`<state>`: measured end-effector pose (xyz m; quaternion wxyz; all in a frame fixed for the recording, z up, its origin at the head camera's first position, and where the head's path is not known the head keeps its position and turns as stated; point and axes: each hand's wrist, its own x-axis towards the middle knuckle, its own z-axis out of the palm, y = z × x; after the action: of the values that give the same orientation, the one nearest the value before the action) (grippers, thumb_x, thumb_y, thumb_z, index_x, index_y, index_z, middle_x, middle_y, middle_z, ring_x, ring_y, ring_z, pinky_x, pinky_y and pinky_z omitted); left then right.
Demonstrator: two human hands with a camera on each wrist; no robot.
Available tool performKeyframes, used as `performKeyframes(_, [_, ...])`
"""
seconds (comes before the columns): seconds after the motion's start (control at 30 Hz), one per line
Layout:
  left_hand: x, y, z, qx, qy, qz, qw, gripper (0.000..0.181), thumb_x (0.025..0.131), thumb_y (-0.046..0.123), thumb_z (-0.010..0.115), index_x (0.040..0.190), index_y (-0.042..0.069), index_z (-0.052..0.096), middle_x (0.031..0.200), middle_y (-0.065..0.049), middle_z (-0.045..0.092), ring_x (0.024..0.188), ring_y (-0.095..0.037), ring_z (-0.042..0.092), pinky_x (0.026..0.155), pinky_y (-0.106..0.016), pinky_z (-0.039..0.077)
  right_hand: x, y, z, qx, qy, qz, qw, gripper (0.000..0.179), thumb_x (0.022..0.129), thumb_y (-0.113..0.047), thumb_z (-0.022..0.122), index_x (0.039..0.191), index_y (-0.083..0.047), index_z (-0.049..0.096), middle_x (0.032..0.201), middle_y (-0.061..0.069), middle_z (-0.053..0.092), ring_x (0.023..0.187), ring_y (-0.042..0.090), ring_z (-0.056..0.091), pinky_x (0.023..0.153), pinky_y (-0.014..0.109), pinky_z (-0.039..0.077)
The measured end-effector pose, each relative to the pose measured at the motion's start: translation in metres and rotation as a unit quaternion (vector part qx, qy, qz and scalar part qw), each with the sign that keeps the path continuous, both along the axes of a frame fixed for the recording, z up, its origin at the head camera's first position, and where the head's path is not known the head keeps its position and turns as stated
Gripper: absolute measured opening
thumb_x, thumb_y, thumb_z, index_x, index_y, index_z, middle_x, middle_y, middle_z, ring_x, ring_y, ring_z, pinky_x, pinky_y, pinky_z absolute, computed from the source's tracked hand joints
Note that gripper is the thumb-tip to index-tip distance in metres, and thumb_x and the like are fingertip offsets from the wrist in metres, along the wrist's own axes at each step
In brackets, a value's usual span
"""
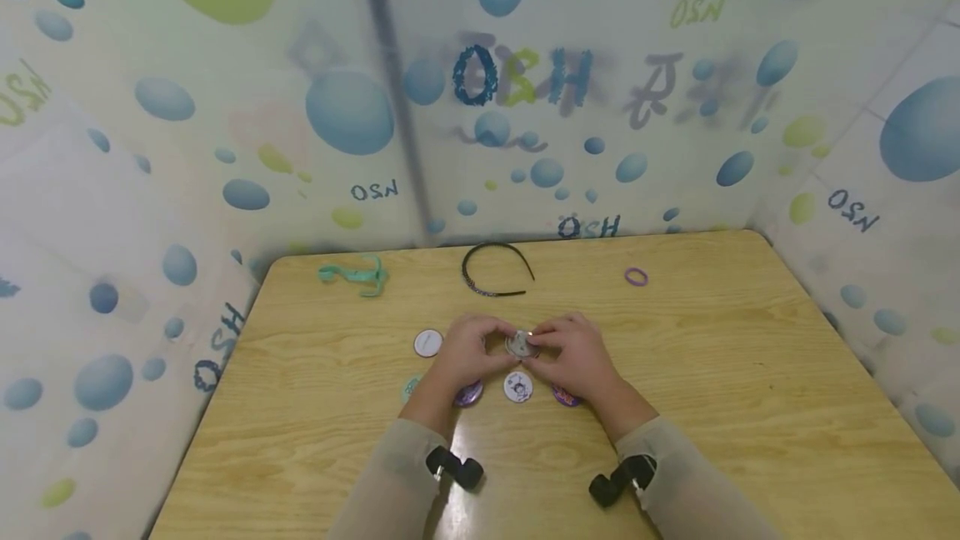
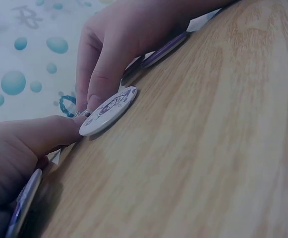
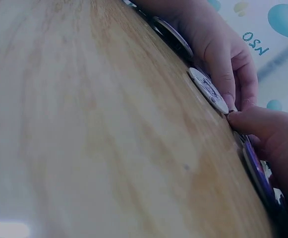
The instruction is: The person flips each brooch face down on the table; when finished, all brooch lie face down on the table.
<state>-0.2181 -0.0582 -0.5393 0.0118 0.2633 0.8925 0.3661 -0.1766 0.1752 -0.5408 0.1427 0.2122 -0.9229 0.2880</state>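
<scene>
In the head view, my left hand (image 1: 471, 350) and right hand (image 1: 577, 357) meet over a small round badge (image 1: 521, 345) whose silvery back faces up. Fingertips and thumbs of both hands pinch its rim from either side. Just in front of it lies a white badge with a line drawing (image 1: 517, 387), also seen in the left wrist view close by the thumbs (image 2: 108, 112). A purple badge (image 1: 468, 393) lies partly under my left wrist. Another purple badge with red (image 1: 566, 396) is partly covered by my right hand.
Left of my left hand lies a white, dark-rimmed badge (image 1: 428, 343), with a teal badge (image 1: 409, 389) half hidden by the forearm. Along the table's far side are a mint-green plastic piece (image 1: 356, 275), a black headband (image 1: 495, 294) and a purple ring-shaped band (image 1: 637, 284). Patterned walls surround the table.
</scene>
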Motion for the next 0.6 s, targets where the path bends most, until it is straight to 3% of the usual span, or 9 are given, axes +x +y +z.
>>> performKeyframes(0.4, [0.0012,0.0028,-0.0006,-0.003,-0.007,0.001,1.0000,0.037,0.078,0.026,0.090,0.114,0.022,0.082,0.117,0.008,0.077,0.114,-0.018,0.064,0.107,-0.045,0.047,0.0014,0.0015,-0.0018,0.015,0.007,0.003,0.9999,0.032,0.081,-0.038,0.092,0.107,-0.020,0.086,0.114,-0.004,0.077,0.109,0.024,0.062,0.090,0.052,0.047])
performKeyframes(0.6, [0.0011,0.0021,0.0009,-0.013,-0.001,-0.001,0.9999,0.042,0.074,0.021,0.088,0.115,0.020,0.081,0.118,0.007,0.077,0.114,-0.019,0.064,0.107,-0.043,0.047,-0.0036,0.0021,-0.0043,-0.037,0.067,0.000,0.9971,0.021,0.082,-0.032,0.090,0.095,-0.016,0.085,0.104,-0.002,0.078,0.103,0.025,0.063,0.090,0.049,0.049])
